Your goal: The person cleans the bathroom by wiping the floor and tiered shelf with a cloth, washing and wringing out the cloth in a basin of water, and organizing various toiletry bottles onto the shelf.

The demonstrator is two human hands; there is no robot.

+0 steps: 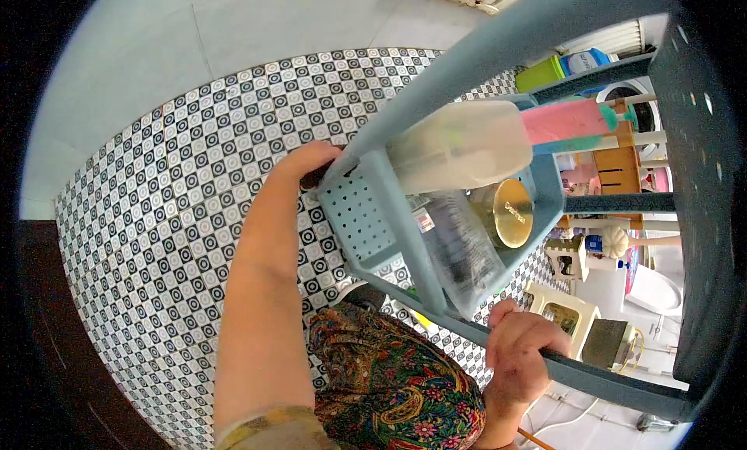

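A blue-grey plastic rack (pixel 424 267) with perforated panels is tilted before me. My left hand (pixel 310 166) is at its lower left corner, fingers bent under the edge and mostly hidden, with something dark beside them. My right hand (pixel 523 349) wraps round one of the rack's long side posts (pixel 607 382). Inside the nearest shelf lie a cloudy white plastic container (pixel 467 147), a can with a gold lid (pixel 513 213) and a clear plastic packet (pixel 459 248) with dark contents. A pink bottle (pixel 568 122) with a green top lies beyond them.
Black-and-white patterned tiles (pixel 187 240) cover the floor. To the right stand a cream stool (pixel 564 310), a toilet (pixel 655 290) and a washing machine (pixel 634 100). A green container (pixel 541 75) is behind the rack. Patterned cloth (pixel 405 380) covers my legs below.
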